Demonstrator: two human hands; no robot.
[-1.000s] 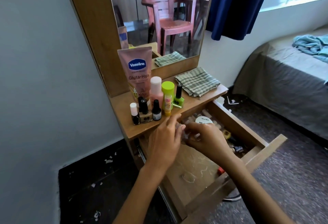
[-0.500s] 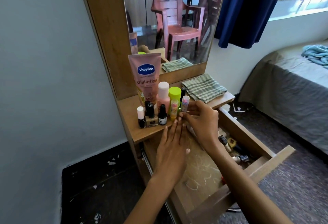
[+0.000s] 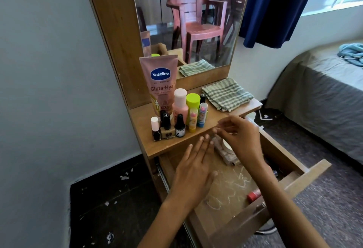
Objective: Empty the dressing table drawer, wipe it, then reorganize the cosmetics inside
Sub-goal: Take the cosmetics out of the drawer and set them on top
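While the left hand [image 3: 193, 171] lies flat with straight fingers over the open wooden drawer [image 3: 306, 171], the right hand [image 3: 242, 139] hovers above it, fingers loosely curled, empty.

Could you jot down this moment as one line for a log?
stage: emptying drawer | left hand: flat, empty, over drawer | right hand: empty, above drawer | lip balm: upright on tabletop | items remain in drawer

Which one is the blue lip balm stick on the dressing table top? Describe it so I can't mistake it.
On the dressing table top, find the tall pink Vaseline tube leaning at the mirror frame. The bottles cluster in front of it; the blue lip balm stick stands at the cluster's right end. Unlike the yellow stick beside it, its base is blue and its cap pinkish.
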